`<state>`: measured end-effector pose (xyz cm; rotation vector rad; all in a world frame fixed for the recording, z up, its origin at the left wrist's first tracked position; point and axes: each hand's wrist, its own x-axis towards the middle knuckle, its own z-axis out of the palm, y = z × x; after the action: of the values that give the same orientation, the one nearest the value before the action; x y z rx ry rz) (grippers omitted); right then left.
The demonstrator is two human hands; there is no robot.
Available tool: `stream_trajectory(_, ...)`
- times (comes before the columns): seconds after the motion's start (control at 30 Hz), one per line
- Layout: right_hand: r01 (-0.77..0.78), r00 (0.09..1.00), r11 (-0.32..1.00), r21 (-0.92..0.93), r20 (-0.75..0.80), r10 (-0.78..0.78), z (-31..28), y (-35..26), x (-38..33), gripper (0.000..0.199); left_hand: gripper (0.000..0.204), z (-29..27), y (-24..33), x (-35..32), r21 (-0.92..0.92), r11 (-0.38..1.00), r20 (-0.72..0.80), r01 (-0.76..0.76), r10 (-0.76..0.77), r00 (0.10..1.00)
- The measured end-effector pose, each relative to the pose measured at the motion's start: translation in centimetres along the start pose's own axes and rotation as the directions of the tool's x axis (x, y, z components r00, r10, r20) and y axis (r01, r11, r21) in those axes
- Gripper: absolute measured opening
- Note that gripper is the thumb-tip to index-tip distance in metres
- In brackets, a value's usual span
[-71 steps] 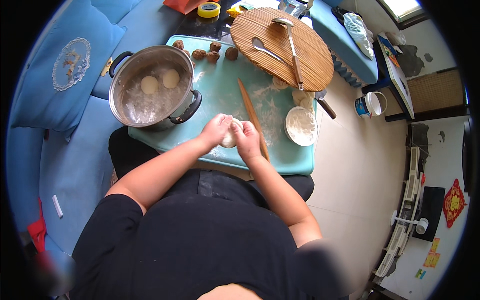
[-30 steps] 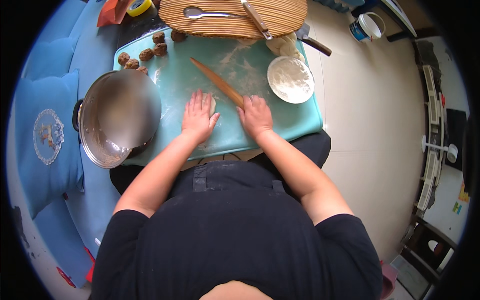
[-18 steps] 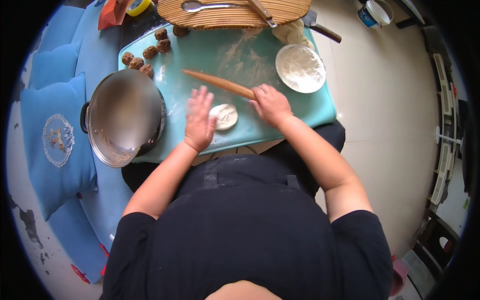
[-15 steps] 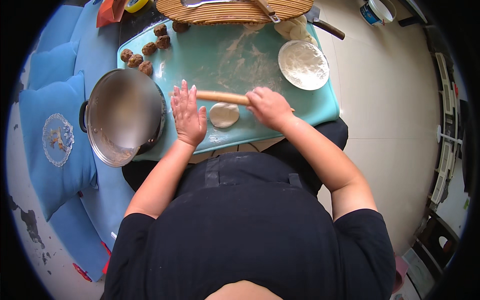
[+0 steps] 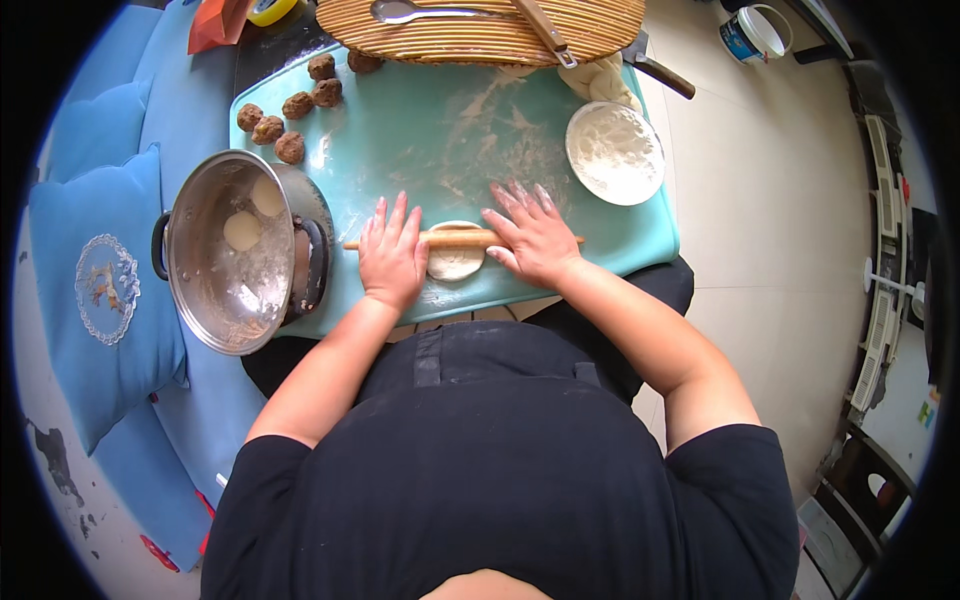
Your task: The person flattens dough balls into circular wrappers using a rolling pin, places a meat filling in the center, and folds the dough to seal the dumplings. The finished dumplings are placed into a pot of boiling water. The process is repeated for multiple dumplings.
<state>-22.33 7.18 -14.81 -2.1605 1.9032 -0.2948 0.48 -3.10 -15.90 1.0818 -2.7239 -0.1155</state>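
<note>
Your left hand (image 5: 392,255) and right hand (image 5: 530,233) lie flat and open, fingers spread, on the two ends of the rolling pin (image 5: 462,239). Press evenly with both palms, so the dough disc (image 5: 455,262) becomes thin at the same rate everywhere. The disc lies under the pin's middle, between your hands, on the turquoise board (image 5: 440,140).

A pale dough disc (image 5: 455,262) lies under a tan rolling pin (image 5: 455,239) on a flour-dusted turquoise board (image 5: 420,130); brown balls (image 5: 290,105) sit beside a silver pot (image 5: 235,255).
</note>
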Motion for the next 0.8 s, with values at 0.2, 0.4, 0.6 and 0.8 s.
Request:
stream_trajectory(0.2, -0.005, 0.97, 0.999, -0.048, -0.242, -0.007, -2.0, 3.1, 5.0, 0.047, 0.044, 1.7, -1.2, 7.9, 0.065, 0.972, -0.011, 0.225, -0.224, 0.974)
stream_trajectory(0.4, -0.008, 0.959, 1.0, -0.028, -0.282, -0.001, 0.3, 2.5, 2.2, 0.031, 0.066, 0.2, 4.0, 0.4, -0.166, 0.97, -0.054, 0.178, -0.189, 0.981)
stream_trajectory(0.6, -0.294, 0.917, 0.927, 0.233, -0.204, 0.342, -2.1, 1.7, 1.9, 0.026, 0.059, -1.7, 0.4, 0.9, -0.307, 0.923, 0.279, -0.233, 0.322, 0.905)
stream_trajectory(0.8, 0.008, 0.997, 0.997, 0.078, -0.072, -0.002, -2.3, 0.4, -0.8, 0.025, 0.052, -2.0, 0.1, 1.0, -0.135, 0.991, -0.068, -0.015, 0.006, 0.998)
